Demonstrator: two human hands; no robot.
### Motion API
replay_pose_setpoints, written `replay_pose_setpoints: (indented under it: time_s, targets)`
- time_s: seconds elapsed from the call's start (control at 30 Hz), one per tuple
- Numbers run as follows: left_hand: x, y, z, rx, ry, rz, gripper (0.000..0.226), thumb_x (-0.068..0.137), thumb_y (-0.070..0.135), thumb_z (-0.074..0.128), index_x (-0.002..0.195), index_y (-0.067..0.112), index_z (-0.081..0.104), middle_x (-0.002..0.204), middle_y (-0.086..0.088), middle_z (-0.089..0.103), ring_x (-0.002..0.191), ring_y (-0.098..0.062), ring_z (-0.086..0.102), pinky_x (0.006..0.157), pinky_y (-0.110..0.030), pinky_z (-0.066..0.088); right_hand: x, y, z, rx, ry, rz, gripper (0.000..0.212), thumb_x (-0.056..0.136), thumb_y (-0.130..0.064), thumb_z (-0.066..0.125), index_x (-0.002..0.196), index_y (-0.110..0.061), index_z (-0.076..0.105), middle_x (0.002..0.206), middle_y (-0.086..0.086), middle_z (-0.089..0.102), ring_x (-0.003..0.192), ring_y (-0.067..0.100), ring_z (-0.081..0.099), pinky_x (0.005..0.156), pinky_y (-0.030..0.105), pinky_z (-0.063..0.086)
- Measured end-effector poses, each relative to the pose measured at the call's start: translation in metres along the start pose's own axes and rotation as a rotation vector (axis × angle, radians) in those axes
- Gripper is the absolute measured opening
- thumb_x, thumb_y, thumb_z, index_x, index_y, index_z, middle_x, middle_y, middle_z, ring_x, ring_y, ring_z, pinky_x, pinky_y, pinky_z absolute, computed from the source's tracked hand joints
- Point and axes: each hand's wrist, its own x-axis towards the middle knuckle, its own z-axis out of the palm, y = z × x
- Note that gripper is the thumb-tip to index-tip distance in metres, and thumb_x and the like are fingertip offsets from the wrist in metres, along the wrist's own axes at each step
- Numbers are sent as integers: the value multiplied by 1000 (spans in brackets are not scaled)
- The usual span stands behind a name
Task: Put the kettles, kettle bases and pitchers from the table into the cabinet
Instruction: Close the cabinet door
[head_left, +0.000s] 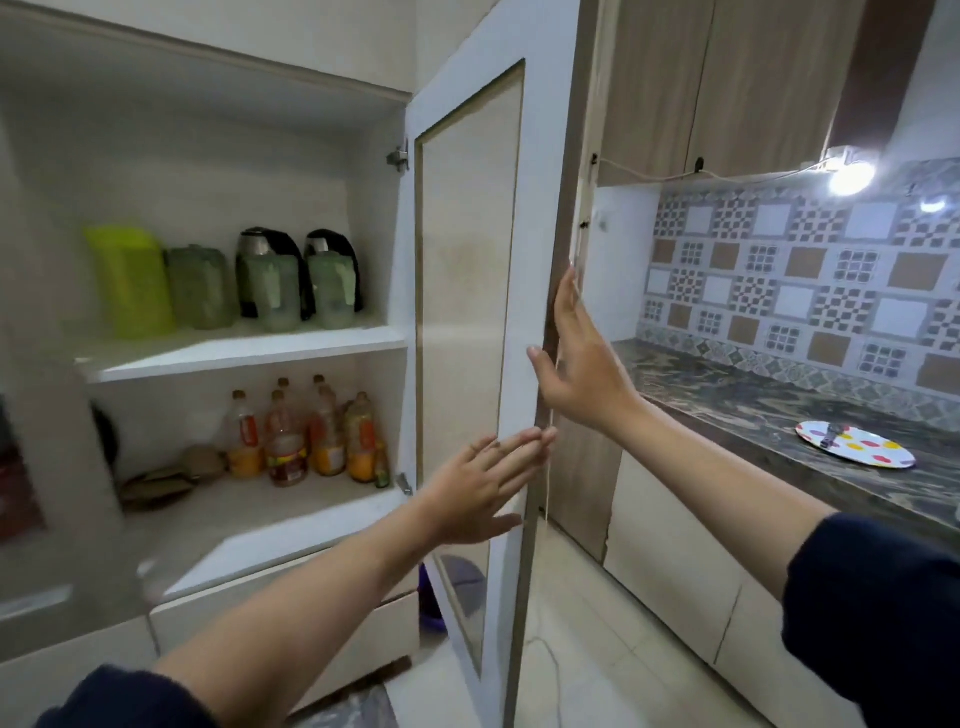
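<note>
Dark sleeves frame the bottom of the view, and both bare forearms reach up toward the open cabinet door (470, 291). That door stands edge-on to the person, its long axis upright. The right hand (582, 364) lies flat and spread against the door's outer edge, fingers pointing up, thumb hooked onto the inner face; it grips nothing else. The left hand (480, 486), lower and nearer the inner panel, is open with fingers extended, its fingertips just at the same edge, holding nothing.

Left of both hands and farther in, on the cabinet's upper shelf (244, 351), stand the task's things: a yellow-green pitcher (132, 280), a duller green pitcher (200, 288), and two kettles (298, 280) with black handles. No kettle base is plainly visible. Everything seems stowed, so the likely move is swinging the door leftward to shut it; the right hand, on the free edge, is better placed to push.

Below the left hand's level, the lower shelf holds bottles (301, 436). Right of the right hand runs a dark stone counter (753, 410) with a spotted plate (854, 449), patterned tiles behind it, and a lit bulb (849, 176).
</note>
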Motion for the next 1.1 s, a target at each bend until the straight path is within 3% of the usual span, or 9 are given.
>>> replay_pose_setpoints:
  time_s: [0.1, 0.23, 0.37, 0.47, 0.53, 0.8, 0.93, 1.0, 1.1]
  targets:
    - [-66, -22, -10, 26, -12, -105, 85, 84, 63, 44, 147, 11, 22, 158, -8, 9, 144, -22, 13, 108, -39, 32, 12, -40, 20, -133, -52, -165, 91, 90, -46, 46, 147, -4, -12, 159, 15, -2, 145, 19, -2, 116, 57, 14]
    - [-148, -56, -16, 71, -91, -236, 91, 87, 63, 35, 150, 10, -3, 157, -10, 11, 144, -26, 15, 109, -41, 29, 42, -100, 58, -370, -48, -389, 91, 85, -66, 39, 151, -14, 6, 159, 14, 0, 146, 24, -1, 114, 55, 0]
    - [-214, -86, -23, 109, -222, -402, 101, 84, 70, 36, 150, 6, -7, 159, -12, -5, 148, -27, 0, 112, -45, 19, 80, -153, 108, -459, -31, -569, 97, 81, -72, 39, 151, -13, 8, 159, 13, 12, 147, 26, 3, 112, 47, -16]
    - [-253, -109, -20, 138, -283, -561, 107, 80, 68, 47, 150, 4, -1, 158, -13, -14, 146, -26, -14, 116, -42, 12, 108, -190, 147, -447, -9, -642, 106, 77, -74, 43, 150, -12, -2, 160, 7, 1, 145, 23, -10, 114, 48, -9]
    - [-273, -126, -16, 162, -315, -655, 112, 76, 64, 57, 150, 2, -1, 158, -13, -16, 146, -26, -15, 118, -40, 5, 126, -212, 172, -414, -23, -659, 109, 75, -74, 46, 149, -13, -5, 158, 4, -6, 145, 21, -6, 115, 47, -5]
    - [-334, -220, 31, 181, -558, -882, 133, 53, 50, 81, 149, 1, 3, 158, -18, -16, 144, -24, 9, 117, -40, 2, 208, -253, 296, -280, -90, -651, 111, 74, -69, 53, 149, -18, -12, 157, 0, -16, 147, 21, -5, 114, 51, 5]
    - [-355, -270, 64, 285, -608, -947, 138, 50, 52, 83, 149, 0, 1, 158, -19, -15, 147, -30, -8, 117, -38, -10, 252, -263, 354, -207, -85, -716, 109, 75, -69, 53, 149, -19, -9, 156, 0, -17, 146, 23, -11, 115, 50, 5]
    - [-363, -293, 81, 303, -612, -968, 141, 48, 53, 84, 149, 0, -1, 158, -19, -13, 147, -30, -12, 119, -40, -4, 272, -266, 381, -184, -69, -740, 108, 75, -70, 52, 150, -18, -6, 156, 1, -16, 145, 24, -11, 116, 49, 7]
    - [-364, -323, 102, 273, -635, -1012, 150, 36, 60, 84, 148, -3, 6, 156, -20, 7, 144, -31, 11, 112, -42, 22, 300, -270, 416, -167, -71, -759, 106, 77, -69, 50, 150, -16, -6, 155, 1, -18, 144, 22, -15, 116, 45, 0]
